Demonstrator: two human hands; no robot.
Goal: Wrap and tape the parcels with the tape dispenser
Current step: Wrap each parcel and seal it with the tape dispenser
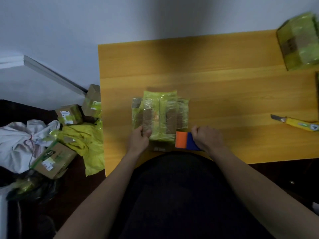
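Note:
A cardboard parcel (159, 114) wrapped in bands of yellow-green tape lies on the orange wooden table (215, 80), near its front edge. My left hand (139, 140) grips the parcel's near left corner. My right hand (206, 138) holds the orange and blue tape dispenser (185, 141) against the parcel's near right corner. The dispenser's tape roll is hidden under my hand.
A second taped parcel (298, 42) stands at the table's far right corner. A yellow utility knife (298, 124) lies at the right edge. Left of the table, on the floor, sit several cardboard boxes (53, 158), yellow plastic wrap (86, 144) and a white cloth bundle (19, 144).

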